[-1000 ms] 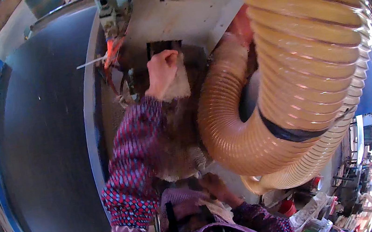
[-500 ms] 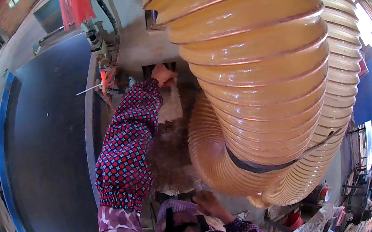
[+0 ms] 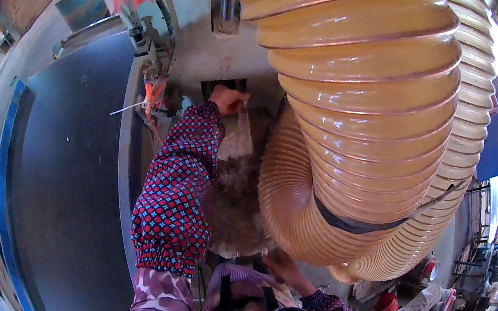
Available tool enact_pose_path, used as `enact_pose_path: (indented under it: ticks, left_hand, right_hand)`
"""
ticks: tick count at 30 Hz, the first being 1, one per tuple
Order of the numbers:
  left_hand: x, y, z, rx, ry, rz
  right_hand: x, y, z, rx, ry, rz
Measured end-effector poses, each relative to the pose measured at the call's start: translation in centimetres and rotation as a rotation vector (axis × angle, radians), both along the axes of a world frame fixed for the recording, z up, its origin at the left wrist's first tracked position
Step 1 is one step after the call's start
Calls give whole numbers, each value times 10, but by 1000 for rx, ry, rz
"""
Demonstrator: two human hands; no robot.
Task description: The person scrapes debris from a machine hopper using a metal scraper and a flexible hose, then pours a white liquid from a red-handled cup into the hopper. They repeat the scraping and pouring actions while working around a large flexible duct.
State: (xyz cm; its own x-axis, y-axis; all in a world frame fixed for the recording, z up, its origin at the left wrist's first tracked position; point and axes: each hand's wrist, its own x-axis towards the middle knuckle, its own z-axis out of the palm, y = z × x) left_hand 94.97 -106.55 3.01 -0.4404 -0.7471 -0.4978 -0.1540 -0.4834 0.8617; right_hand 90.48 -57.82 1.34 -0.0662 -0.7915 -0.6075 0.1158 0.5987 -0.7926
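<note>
Workshop machine | left hand (image 3: pixel 228 99) grip apparently pinching sawdust pile (image 3: pixel 234 176) top | right hand (image 3: pixel 281 267) grip unclear

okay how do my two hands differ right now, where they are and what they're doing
The left hand is stretched far up at the dark opening in the machine, while the right hand stays low, close to the body. The left hand looks curled at the fluffy fibre mass; the right rests under the ribbed yellow hose. Both wear patterned red sleeves.
</note>
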Motion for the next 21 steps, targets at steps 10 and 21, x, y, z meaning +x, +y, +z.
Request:
enact_pose_path:
  ticks: [10, 21]
  left_hand:
    - [19, -17, -7, -61, -100, -19]
    - [4, 195, 6, -347, 32, -84]
  right_hand:
    - [28, -4, 1, 51, -86, -58]
    - [-12, -4, -10, -231, 479, -78]
